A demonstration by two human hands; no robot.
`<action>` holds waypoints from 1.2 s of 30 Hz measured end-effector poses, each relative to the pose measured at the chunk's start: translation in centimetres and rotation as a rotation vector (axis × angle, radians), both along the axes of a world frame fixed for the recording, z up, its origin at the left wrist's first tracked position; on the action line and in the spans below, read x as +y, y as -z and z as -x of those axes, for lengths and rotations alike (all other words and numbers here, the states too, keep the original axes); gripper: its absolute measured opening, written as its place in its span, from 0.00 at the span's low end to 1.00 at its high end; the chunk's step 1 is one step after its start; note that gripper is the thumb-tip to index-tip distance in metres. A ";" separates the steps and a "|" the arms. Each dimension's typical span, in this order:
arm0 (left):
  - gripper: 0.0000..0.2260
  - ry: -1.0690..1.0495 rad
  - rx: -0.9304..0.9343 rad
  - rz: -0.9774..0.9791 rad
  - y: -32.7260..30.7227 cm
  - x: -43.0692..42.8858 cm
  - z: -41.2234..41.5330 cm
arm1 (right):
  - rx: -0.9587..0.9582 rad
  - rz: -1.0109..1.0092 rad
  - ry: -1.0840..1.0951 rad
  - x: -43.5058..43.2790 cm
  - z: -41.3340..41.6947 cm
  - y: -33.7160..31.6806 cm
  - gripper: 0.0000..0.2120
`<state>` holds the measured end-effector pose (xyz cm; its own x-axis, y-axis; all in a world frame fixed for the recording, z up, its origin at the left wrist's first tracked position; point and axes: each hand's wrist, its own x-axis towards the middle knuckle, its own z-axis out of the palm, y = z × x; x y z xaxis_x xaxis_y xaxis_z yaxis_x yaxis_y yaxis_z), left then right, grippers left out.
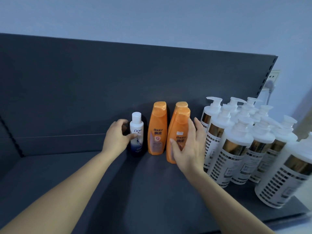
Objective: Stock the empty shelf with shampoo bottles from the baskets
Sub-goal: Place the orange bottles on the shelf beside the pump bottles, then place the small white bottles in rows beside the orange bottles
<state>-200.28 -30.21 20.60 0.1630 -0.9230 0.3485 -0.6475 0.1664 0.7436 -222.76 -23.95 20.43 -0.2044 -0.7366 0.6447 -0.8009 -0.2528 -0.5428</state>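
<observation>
Bottles stand in a row at the back of a dark metal shelf point(67, 183). The left hand point(116, 137) curls round a small white Dove bottle point(137, 134), thumb on its front label and fingers behind it. The bottle is upright on the shelf, close to the back panel point(101, 81).

Just to its right stands an orange Rejoice bottle point(157, 129), clear of both hands. Further right, two more stand one behind the other. The front Rejoice bottle point(179, 125) hides most of the rear orange bottle point(181, 105), of which only the cap and shoulder show.

The right hand point(189, 149) is spread at the front one, fingers nearly straight along its right side and thumb across its label. It looks like a loose, open touch rather than a clamp, though blur makes the contact hard to judge.

A tight cluster of white pump bottles point(236, 146) with gold bands fills the right end. A wall socket point(274, 76) with a white plug shows past the panel's edge.
</observation>
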 end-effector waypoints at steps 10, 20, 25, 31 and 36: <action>0.23 -0.221 -0.444 -0.068 -1.0 11.3 -5.5 | 0.355 -0.221 -0.337 3.5 -4.0 0.7 0.29; 0.23 -0.523 -0.698 -0.381 0.6 30.0 -10.7 | 0.667 -0.431 -0.684 11.1 -10.9 1.8 0.29; 0.22 -0.671 -0.735 -0.536 0.8 38.4 -13.0 | 0.718 -0.433 -0.866 16.3 -15.6 2.2 0.29; 0.22 -0.819 -0.693 -0.641 2.0 47.7 -15.4 | 0.789 -0.398 -1.040 22.6 -21.5 3.1 0.28; 0.22 -0.902 -0.610 -0.716 2.6 55.0 -17.9 | 0.827 -0.367 -1.147 28.2 -26.8 4.0 0.27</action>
